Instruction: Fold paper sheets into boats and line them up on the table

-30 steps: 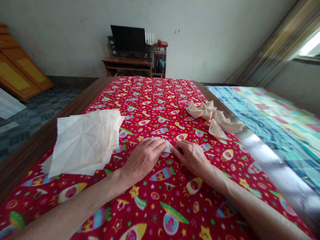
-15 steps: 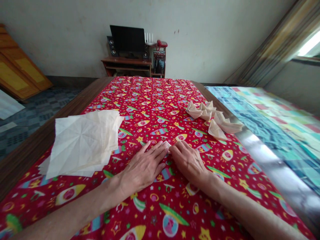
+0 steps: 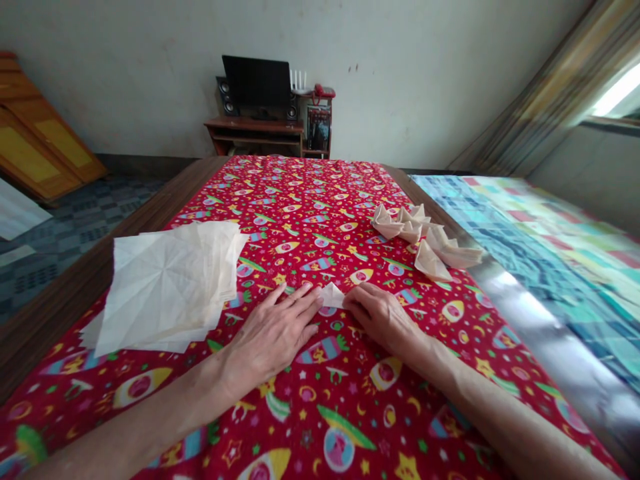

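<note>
A small folded piece of white paper [image 3: 332, 296] lies on the red patterned cloth [image 3: 320, 407] between my hands. My left hand [image 3: 283, 327] rests palm down with its fingers spread, the fingertips touching the paper's left end. My right hand [image 3: 383, 315] has its fingers bent together at the paper's right corner, pinching it. A stack of creased white sheets [image 3: 165, 287] lies to the left. Several folded paper pieces with pointed tips [image 3: 433, 257] stand at the right, beyond my right hand.
The cloth covers a dark wooden table [image 3: 173, 193]. Beyond it, a monitor [image 3: 257, 83] and a red telephone [image 3: 324, 91] stand by the wall. A bed with a checked cover [image 3: 545, 247] is on the right, an orange cabinet [image 3: 45, 133] at the far left.
My left hand has slid left and slightly down, uncovering the small folded paper. My right hand has shifted slightly right and stays at the paper's right end.
</note>
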`<act>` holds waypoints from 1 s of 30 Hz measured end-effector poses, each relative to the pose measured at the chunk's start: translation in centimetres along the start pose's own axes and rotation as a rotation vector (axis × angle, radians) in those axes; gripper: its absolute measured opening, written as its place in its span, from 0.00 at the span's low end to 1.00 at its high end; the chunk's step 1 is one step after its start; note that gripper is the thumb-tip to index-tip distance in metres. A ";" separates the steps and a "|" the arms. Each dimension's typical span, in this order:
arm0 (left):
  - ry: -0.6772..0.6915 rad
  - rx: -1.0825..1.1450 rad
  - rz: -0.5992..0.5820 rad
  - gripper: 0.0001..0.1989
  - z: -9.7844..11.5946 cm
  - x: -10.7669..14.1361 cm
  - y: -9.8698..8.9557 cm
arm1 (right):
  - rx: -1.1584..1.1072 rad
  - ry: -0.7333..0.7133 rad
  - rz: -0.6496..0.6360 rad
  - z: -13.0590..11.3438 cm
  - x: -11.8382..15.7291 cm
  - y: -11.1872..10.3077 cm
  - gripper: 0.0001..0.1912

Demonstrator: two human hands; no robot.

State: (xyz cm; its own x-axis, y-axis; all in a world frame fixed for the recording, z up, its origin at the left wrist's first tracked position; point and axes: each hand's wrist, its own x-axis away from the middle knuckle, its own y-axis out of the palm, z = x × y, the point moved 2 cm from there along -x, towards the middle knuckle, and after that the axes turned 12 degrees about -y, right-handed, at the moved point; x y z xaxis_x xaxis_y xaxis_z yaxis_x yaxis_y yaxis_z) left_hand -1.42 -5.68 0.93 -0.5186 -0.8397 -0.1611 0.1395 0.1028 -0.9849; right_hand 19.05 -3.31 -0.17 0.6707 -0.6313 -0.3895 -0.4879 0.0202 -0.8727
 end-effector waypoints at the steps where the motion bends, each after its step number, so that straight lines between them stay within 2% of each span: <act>1: -0.006 0.002 0.016 0.20 0.0 0.0 -0.1 | 0.026 -0.018 -0.013 -0.1 0.1 0.0 0.09; 5: -0.015 0.017 0.066 0.18 -0.1 -0.2 -0.1 | 0.209 -0.138 -0.085 -0.7 0.1 0.0 0.10; 8: -0.008 0.020 0.091 0.16 -0.7 -0.4 -0.3 | 0.276 -0.165 -0.096 -0.9 0.1 -0.3 0.10; 15: -0.031 0.111 0.149 0.12 -2.0 -1.1 -0.8 | 0.234 -0.136 0.027 -1.0 -0.3 -0.4 0.09; 21: -0.049 0.169 0.156 0.14 -1.6 -1.9 0.2 | 0.208 -0.105 -0.006 -0.9 -1.1 0.3 0.10; 26: -0.057 0.190 0.145 0.12 -1.6 -2.0 0.4 | 0.088 -0.104 0.070 -0.2 -1.1 0.4 0.09; 30: -0.077 0.237 0.145 0.11 -1.7 -2.1 0.4 | 0.181 -0.152 0.038 -0.6 -1.2 0.2 0.12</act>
State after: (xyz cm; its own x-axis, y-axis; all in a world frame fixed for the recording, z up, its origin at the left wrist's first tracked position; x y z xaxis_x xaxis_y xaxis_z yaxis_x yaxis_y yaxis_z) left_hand -1.70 -3.00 0.76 -0.4141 -0.8645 -0.2850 0.4053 0.1052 -0.9081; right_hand 17.88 -3.02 0.30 0.7369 -0.5035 -0.4510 -0.4153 0.1892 -0.8898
